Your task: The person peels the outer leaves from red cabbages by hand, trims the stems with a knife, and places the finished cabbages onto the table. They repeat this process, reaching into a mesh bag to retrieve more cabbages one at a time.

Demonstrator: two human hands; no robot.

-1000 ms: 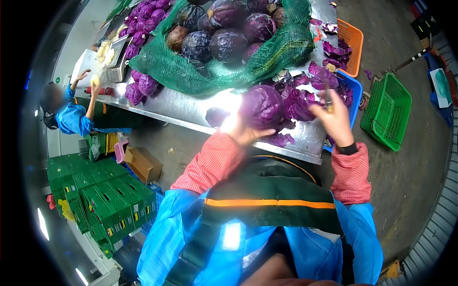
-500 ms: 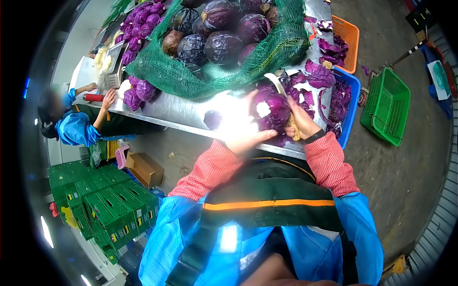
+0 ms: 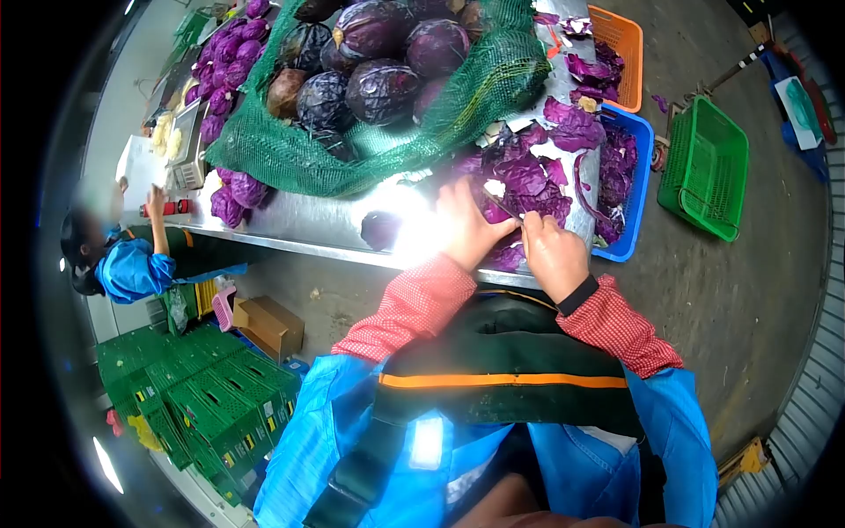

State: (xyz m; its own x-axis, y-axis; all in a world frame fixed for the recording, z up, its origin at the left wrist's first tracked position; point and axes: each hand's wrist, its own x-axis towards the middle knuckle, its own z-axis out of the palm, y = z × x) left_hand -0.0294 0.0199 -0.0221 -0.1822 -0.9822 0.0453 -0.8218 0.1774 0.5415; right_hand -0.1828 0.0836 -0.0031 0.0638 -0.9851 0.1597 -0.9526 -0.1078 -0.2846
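My left hand (image 3: 468,227) is wrapped against a red cabbage (image 3: 491,211) low over the metal table's near edge, its thumb pointing toward the blade. Much of the cabbage is hidden behind my fingers, and strong glare washes out that side. In my right hand (image 3: 556,257) is a knife (image 3: 503,207), its handle covered by my fist and its dark blade slanting across the cabbage. Loose purple leaves (image 3: 528,172) lie heaped just beyond both hands. A small dark purple piece (image 3: 380,230) rests on the table left of my left hand.
A green net sack (image 3: 290,167) of untrimmed red cabbages (image 3: 383,91) lies ahead. Leaf-filled blue (image 3: 647,189) and orange (image 3: 630,53) crates stand along the right edge, a green crate (image 3: 704,167) beyond. At left, another person (image 3: 132,264) works by trimmed cabbages (image 3: 231,66). Green crates (image 3: 198,396) are stacked behind.
My right hand has turned over and the knife now crosses the cabbage instead of pointing up beside it. The cabbage has dropped lower toward the leaves. The other person's arm has moved.
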